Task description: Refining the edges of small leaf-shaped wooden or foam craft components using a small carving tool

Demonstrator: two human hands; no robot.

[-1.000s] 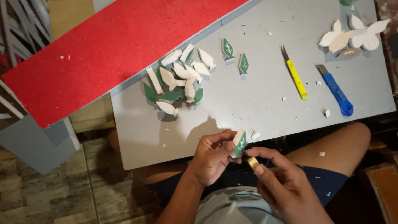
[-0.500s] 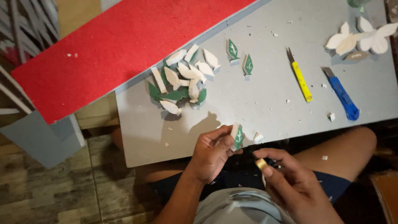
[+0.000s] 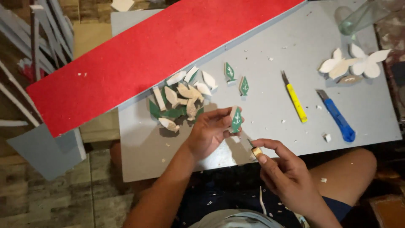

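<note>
My left hand (image 3: pixel 209 131) pinches a small green leaf-shaped foam piece (image 3: pixel 236 120) with white carved veins, held upright over the grey board (image 3: pixel 270 71). My right hand (image 3: pixel 282 171) grips a small craft knife (image 3: pixel 254 148) with a tan handle, its blade tip pointing up toward the leaf, a short gap below it. A pile of green and white leaf cut-outs (image 3: pixel 179 101) lies just left of my left hand. Two finished green leaves (image 3: pixel 236 78) rest on the board beyond it.
A long red sheet (image 3: pixel 139 55) crosses the board's far left. A yellow cutter (image 3: pixel 294 98) and a blue cutter (image 3: pixel 337 116) lie to the right, with white petal shapes (image 3: pixel 354 63) and a clear bottle (image 3: pixel 358 19) at the far right. My knees sit below the board edge.
My left hand has lifted the leaf piece up and away from my body over the board. My right hand with the knife has followed upward, staying just below it.
</note>
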